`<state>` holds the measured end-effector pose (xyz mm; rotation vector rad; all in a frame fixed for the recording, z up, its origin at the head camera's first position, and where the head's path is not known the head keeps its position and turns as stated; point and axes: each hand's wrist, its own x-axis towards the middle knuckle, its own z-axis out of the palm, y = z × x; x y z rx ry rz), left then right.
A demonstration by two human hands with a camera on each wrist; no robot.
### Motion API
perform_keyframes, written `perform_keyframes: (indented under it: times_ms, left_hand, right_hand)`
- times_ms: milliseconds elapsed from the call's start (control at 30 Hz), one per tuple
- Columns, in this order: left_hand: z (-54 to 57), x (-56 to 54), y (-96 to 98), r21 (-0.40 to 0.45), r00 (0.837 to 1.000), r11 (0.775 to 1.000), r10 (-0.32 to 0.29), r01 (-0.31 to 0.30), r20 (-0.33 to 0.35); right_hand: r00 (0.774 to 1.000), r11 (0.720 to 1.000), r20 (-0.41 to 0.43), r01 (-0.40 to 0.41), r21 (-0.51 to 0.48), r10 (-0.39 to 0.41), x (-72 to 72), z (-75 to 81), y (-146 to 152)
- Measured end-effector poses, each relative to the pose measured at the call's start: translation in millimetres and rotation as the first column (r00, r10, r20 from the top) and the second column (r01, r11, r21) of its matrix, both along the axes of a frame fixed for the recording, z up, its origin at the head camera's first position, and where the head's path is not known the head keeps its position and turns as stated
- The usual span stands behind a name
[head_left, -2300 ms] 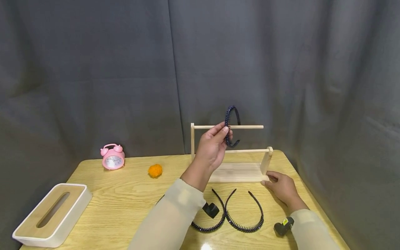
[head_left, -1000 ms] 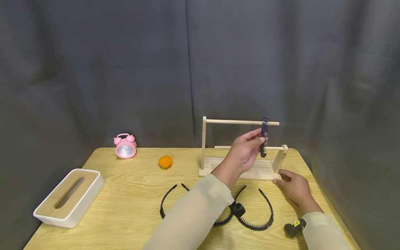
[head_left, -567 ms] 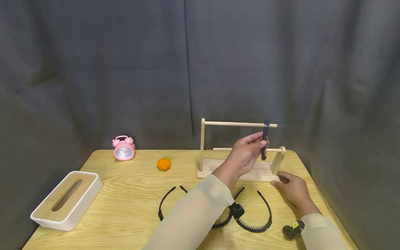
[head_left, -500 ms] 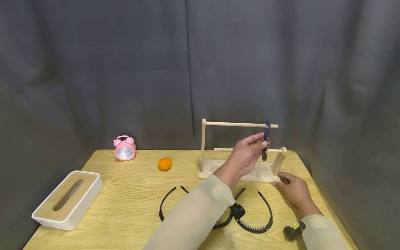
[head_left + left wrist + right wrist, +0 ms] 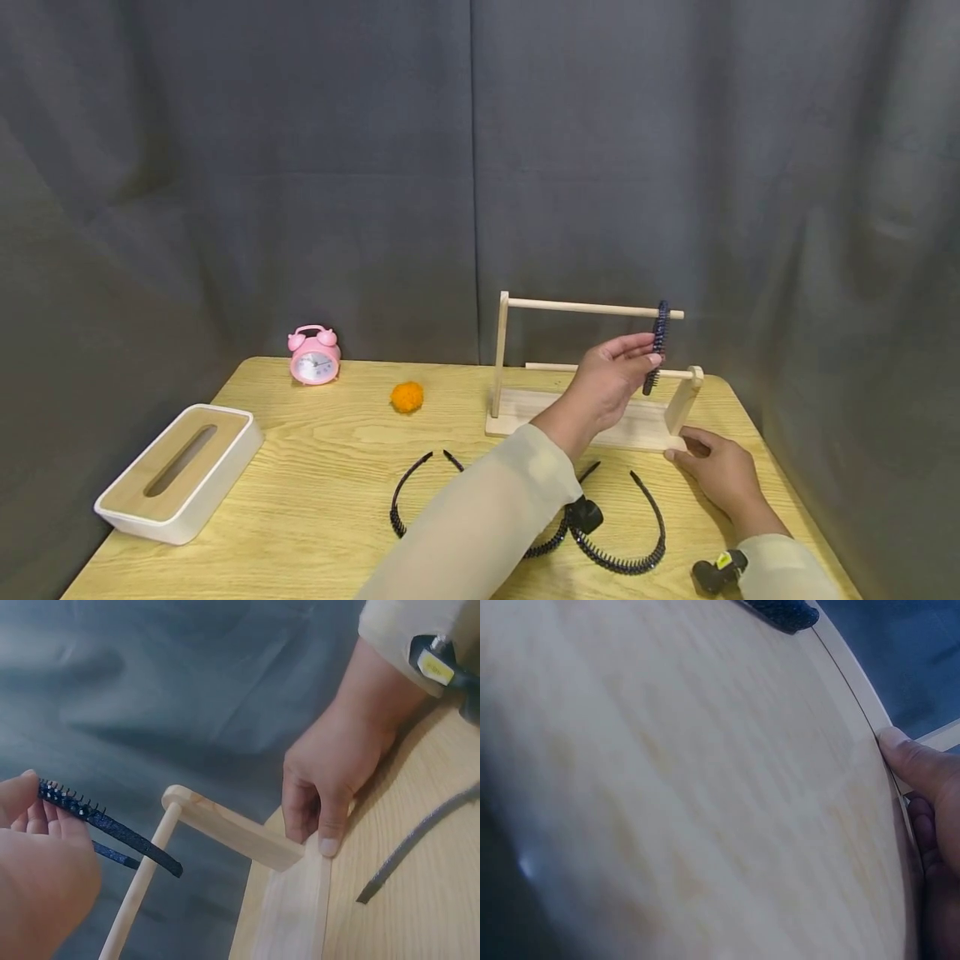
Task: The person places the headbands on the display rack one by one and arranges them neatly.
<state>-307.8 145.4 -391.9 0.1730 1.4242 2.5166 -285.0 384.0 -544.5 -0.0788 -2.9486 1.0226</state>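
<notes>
My left hand [image 5: 603,379] pinches a dark blue toothed headband [image 5: 660,329] between thumb and fingers. In the head view the band is nearly edge-on and crosses the upper rod [image 5: 577,307] of a pale wooden rack, close to that rod's free right end. The left wrist view shows the band's two tips [image 5: 174,868] overlapping the lower rod [image 5: 135,896]. My right hand [image 5: 720,475] grips the right end of the rack's base [image 5: 517,408], thumb at the front edge and fingers curled behind.
More dark headbands lie on the wooden table: one [image 5: 622,568] at right front, others partly under my left sleeve [image 5: 480,508], such as the left one [image 5: 396,500]. A tissue box [image 5: 180,475], a pink alarm clock [image 5: 315,358] and an orange pom-pom [image 5: 407,397] stand left. Grey curtains [image 5: 337,167] surround the table.
My left hand has carried the headband rightward, from midway along the upper rod to near its free end, and turned it edge-on. The right hand keeps its grip. The head view has shifted a little.
</notes>
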Motion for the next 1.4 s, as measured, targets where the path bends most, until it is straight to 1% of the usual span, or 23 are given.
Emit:
perform_keyframes:
  times_ms: [167,300,400,500,667,867,1000,1133,1233,1300,1400]
  left_hand:
    - [-2.3,-0.6,2.6,-0.060,0.998,0.997,0.056,-0.056,0.008]
    - [-3.7,0.0,6.5,-0.122,0.997,0.989,0.082,-0.083,-0.017]
    - [-4.7,1.1,8.9,-0.199,0.995,0.975,0.090,-0.098,-0.048]
    - [-5.4,2.5,8.9,-0.256,0.993,0.961,0.085,-0.103,-0.079]
    - [-6.6,3.0,6.5,-0.315,0.990,0.943,0.070,-0.107,-0.126]
    - [-7.1,3.1,4.3,-0.363,0.986,0.924,0.067,-0.119,-0.153]
    - [-7.9,3.1,3.9,-0.389,0.984,0.912,0.071,-0.130,-0.161]
    - [-8.8,2.7,3.2,-0.407,0.983,0.903,0.076,-0.139,-0.168]
    - [-8.8,1.8,2.0,-0.424,0.982,0.896,0.061,-0.132,-0.178]
    - [-7.6,1.0,1.5,-0.418,0.982,0.900,0.051,-0.125,-0.184]
    - [-4.8,-0.6,2.1,-0.372,0.982,0.922,0.042,-0.108,-0.183]
  right_hand:
    - [1.000,1.000,-0.008,0.009,0.002,-0.009,-0.1,0.0,1.0]
    - [1.000,1.000,-0.020,0.018,0.006,-0.017,0.7,0.0,3.1]
    - [1.000,1.000,-0.017,0.024,0.007,-0.023,2.3,0.9,5.6]
    - [1.000,1.000,-0.008,0.028,0.008,-0.027,3.8,1.7,6.9]
    - [1.000,1.000,-0.023,0.018,0.011,-0.018,4.8,2.8,6.3]
    - [0.999,1.000,-0.050,0.014,0.009,-0.013,3.0,3.2,3.1]
    - [0.999,1.000,-0.040,0.019,0.011,-0.018,3.2,3.8,0.2]
    - [0.999,1.000,-0.025,0.025,-0.013,-0.025,5.0,5.0,-2.8]
    - [0.999,0.999,-0.027,0.026,-0.023,-0.027,6.4,5.4,-3.3]
    - [0.999,0.999,-0.034,0.026,-0.023,-0.027,6.7,5.4,-2.6]
    - [0.999,0.999,-0.040,0.030,-0.026,-0.031,6.5,4.6,-2.2]
